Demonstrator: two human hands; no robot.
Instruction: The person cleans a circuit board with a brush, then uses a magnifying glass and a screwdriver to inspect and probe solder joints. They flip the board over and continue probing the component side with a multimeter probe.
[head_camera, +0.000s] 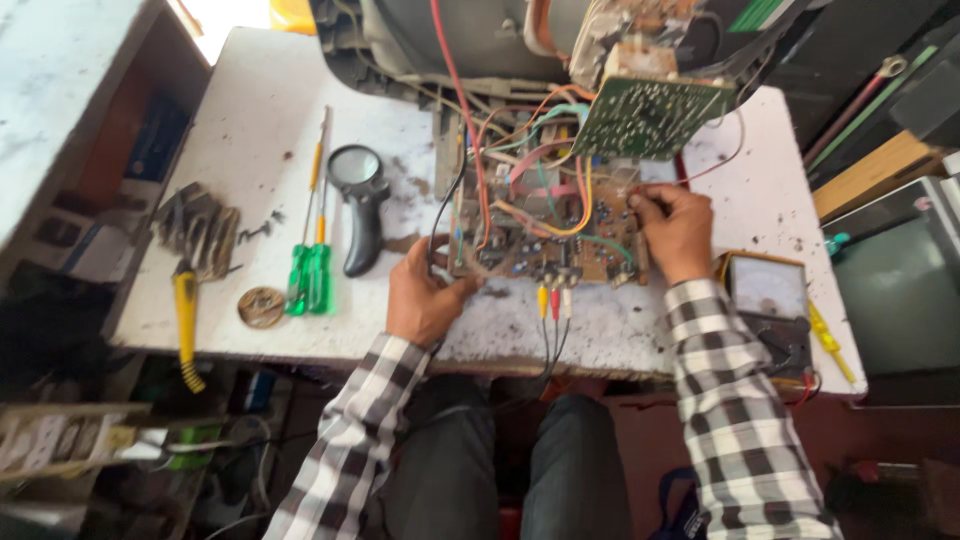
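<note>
— What does the head camera show at the repair counter (250, 120)?

— A person in a checked shirt sits at a stained white counter, both hands on a brown circuit board (545, 235) lying near the front edge, at the middle. A tangle of coloured wires rises from the board toward the open back of a television set (470, 40) at the far side.

— How is the left hand (425, 295) placed?

— Its grip is closed on the board's near left corner, thumb on top, fingers beneath. A black cable runs past it.

— And the right hand (675, 230)?

— It rests on the board's right edge, fingers curled narrow against the components; whether it pinches anything between the fingertips cannot be told. A thin red wire passes just above its knuckles.

— What lies around them?

— A smaller green circuit board (645, 115) stands tilted above the right hand. Yellow, red and white plugs (553, 300) hang at the board's front edge. Left of the board lie a black-handled magnifying glass (358, 200) and two green-handled screwdrivers (310, 270), side by side. Farther left, a round brass-coloured disc (261, 306) and a yellow-handled tool (187, 320) that overhangs the edge. Just beside the right wrist sits an analogue meter (768, 300).
</note>
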